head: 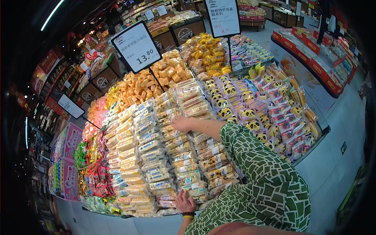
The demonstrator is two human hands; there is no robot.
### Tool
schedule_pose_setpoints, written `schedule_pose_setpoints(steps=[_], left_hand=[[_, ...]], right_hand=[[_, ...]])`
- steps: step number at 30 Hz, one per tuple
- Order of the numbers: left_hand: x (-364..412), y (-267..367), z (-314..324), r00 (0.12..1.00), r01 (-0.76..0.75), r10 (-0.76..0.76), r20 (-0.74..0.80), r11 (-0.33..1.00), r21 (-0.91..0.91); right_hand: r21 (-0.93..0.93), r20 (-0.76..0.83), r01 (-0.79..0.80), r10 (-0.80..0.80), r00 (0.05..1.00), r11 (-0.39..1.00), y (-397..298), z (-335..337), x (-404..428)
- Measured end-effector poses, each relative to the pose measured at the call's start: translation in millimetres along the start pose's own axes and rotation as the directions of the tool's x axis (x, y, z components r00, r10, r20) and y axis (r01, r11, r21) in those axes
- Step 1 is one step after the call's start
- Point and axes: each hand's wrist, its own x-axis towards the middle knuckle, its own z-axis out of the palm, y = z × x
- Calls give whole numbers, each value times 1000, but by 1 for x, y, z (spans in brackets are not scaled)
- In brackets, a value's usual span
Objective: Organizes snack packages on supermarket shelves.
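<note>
My left hand [185, 202], with a dark beaded bracelet and a yellow band at the wrist, rests at the front edge of the display on stacked wrapped bars [192, 185]. Its fingers are slightly apart, with nothing visibly held. Farther in, my right hand [182, 124] reaches from a green patterned sleeve [258, 158] over a column of clear-wrapped pastry bars [173, 133]. Its fingertips touch the bars, and whether they grip one is hard to see. Beside that column runs another of white-and-blue packs [149, 144]. Brown-topped bars [216, 161] lie under my right forearm.
Panda-faced packaged cakes [224, 112] fill the right side. Behind are a heap of orange-brown wrapped pastries [147, 85] and yellow packs [205, 50]. Price signs on poles [136, 47] [222, 17] rise above. Colourful bagged sweets [98, 176] are at left; a red-edged counter [311, 58] stands across the aisle.
</note>
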Motion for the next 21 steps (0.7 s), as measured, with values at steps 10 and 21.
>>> schedule_pose_setpoints(steps=[10,21], left_hand=[[13,-16,9,1000,-7,7,-12,1000,-1],[47,-27,-2,985,-70,64,159,997,36]], right_hand=[[183,-369,130,-54,928,974,-81,15,-95],[477,-411,2,221,885,879,-173,77,-274]])
